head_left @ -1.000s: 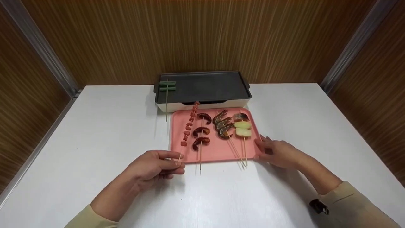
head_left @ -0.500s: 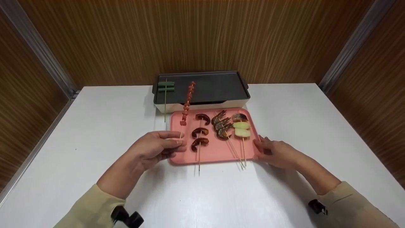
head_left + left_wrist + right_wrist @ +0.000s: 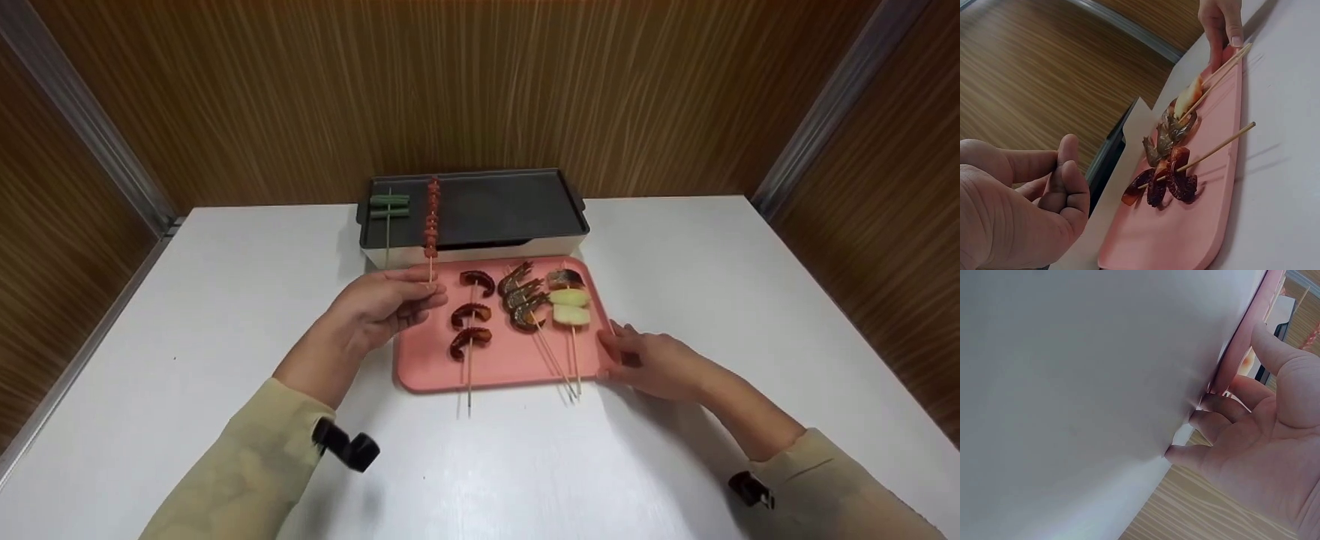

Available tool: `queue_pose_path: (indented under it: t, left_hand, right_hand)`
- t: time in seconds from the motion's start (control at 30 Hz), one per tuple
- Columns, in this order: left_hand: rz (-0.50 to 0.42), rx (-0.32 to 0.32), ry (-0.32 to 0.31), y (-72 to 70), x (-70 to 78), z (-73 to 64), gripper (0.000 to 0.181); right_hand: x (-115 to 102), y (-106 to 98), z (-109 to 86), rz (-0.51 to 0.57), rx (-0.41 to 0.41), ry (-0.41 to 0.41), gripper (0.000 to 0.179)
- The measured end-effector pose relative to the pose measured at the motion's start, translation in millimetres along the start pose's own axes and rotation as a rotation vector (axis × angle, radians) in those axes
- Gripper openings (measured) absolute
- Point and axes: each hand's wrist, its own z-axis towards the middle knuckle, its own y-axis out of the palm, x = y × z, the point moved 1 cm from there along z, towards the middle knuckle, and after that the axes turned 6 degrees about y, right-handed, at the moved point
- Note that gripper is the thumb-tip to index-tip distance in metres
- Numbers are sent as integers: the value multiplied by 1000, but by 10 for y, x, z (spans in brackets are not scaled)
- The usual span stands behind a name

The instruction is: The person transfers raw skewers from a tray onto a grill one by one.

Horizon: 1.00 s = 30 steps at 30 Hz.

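Note:
My left hand point(image 3: 375, 307) pinches the bare lower stick of a skewer of small red pieces point(image 3: 432, 214), held upright in the head view. The red pieces overlap the left part of the black griddle point(image 3: 502, 206); whether they touch it I cannot tell. At the right edge of the pink tray point(image 3: 517, 360), my right hand point(image 3: 660, 364) grips the front corner between thumb and fingers. On the tray lie a skewer of dark red octopus tentacles point(image 3: 1180, 180), a prawn skewer point(image 3: 523, 298) and a skewer with pale slices and a darker piece point(image 3: 570, 300).
A skewer of green pieces point(image 3: 389, 206) lies on the griddle's left end, its stick jutting over the front. The griddle's pale base stands just behind the tray on a white table point(image 3: 187, 337). Wood-grain walls point(image 3: 480, 90) enclose the back and sides.
My left hand has carried the red skewer forward and slightly left, from over the tray to over the griddle. The right hand stays at the tray's corner.

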Motion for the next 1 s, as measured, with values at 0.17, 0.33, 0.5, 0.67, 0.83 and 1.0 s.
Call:
queue_pose_path:
  t: [0.17, 0.33, 0.5, 0.67, 0.83, 1.0]
  left_hand:
    - [-33, 43, -12, 32, 27, 157, 37]
    - [-45, 54, 0, 86, 61, 280, 42]
    - [-46, 64, -1, 108, 85, 396, 41]
    - [-48, 93, -20, 75, 86, 476, 42]
    - [-59, 115, -30, 52, 76, 528, 43]
    - [-67, 117, -39, 47, 72, 566, 42]
  right_hand:
    - [-14, -2, -2, -2, -2, 4, 72]
    - [-15, 3, -5, 17, -4, 7, 71]
    - [-5, -4, -16, 19, -1, 4, 72]
    - [3, 0, -4, 4, -7, 19, 74]
    - [6, 1, -6, 15, -10, 29, 73]
    - [8, -3, -12, 23, -9, 26, 73]
